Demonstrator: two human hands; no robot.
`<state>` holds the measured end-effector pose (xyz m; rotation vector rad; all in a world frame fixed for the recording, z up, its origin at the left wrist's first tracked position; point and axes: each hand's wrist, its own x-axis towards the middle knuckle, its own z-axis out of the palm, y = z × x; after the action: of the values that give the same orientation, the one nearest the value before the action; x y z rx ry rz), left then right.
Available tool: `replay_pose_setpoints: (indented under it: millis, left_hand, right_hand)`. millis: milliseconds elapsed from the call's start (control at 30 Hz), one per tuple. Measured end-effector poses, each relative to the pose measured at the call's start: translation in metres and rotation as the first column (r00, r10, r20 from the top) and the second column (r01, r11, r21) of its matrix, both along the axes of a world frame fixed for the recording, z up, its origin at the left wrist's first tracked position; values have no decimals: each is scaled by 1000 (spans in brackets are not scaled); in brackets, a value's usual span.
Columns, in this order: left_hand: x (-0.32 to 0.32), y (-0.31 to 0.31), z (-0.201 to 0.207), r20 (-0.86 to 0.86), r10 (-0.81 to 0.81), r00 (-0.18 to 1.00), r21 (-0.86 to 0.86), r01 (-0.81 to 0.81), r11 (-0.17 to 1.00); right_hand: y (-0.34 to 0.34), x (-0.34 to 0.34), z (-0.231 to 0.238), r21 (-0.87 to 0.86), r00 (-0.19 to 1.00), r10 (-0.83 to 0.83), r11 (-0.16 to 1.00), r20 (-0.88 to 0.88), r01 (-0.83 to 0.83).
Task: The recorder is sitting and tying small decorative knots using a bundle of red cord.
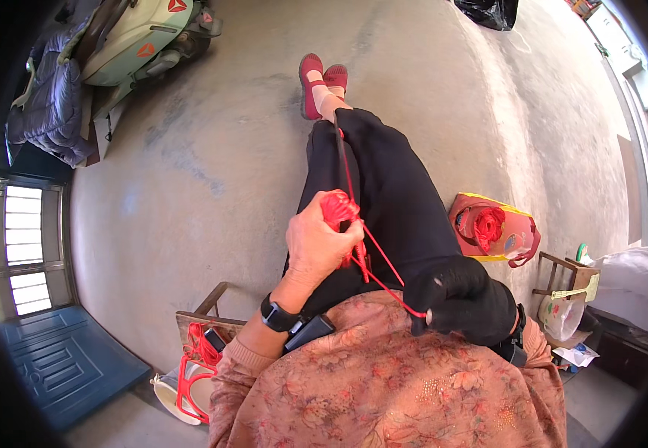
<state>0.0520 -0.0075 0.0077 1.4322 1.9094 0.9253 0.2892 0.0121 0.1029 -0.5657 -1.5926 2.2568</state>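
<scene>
Currently gripping a red cord bundle [337, 209] in the closed left hand [318, 243], right above the black-clad legs [413, 201], while apparently pinching a red strand [389, 288] at the fingertips of the right hand [462, 299], clad in a black glove [481, 306]. Holding that strand straight between both hands, with another line [349, 170] reaching from the bundle along the legs toward the red shoes [310, 89]. Wearing a dark watch [279, 317] on the left wrist and a floral top [384, 373]. Stretching both legs out over a grey floor [212, 149], with the shoes close together. Having near the legs, on the right, a red bag [522, 228], yellow at the rim, with a red coil [488, 226] inside, and, on the left, a wooden stand [212, 299] with a red tangle [201, 345] on top.
</scene>
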Motion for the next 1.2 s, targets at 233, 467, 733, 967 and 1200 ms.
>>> replay_pose_setpoints:
  millis: [233,467,733,967,1200]
  left_hand:
    - [-57,0,31,526,108,843,148,-216,965]
    - [-73,1,31,-386,198,901,397,-32,917]
    - [-46,5,5,-113,99,989,291,-63,955]
    - [-49,1,-5,22,154,988,270,-155,950]
    - [-48,-3,-3,119,186,975,250,-211,945]
  right_hand:
    - [73,-27,-4,343,783,-612,762,106,549]
    - [62,12,8,740,955,-282,661,90,125]
    - [37,32,14,679,953,-208,734,220,3]
    - [30,58,18,685,875,-418,713,247,147]
    - [19,83,16,670,747,-585,695,315,262]
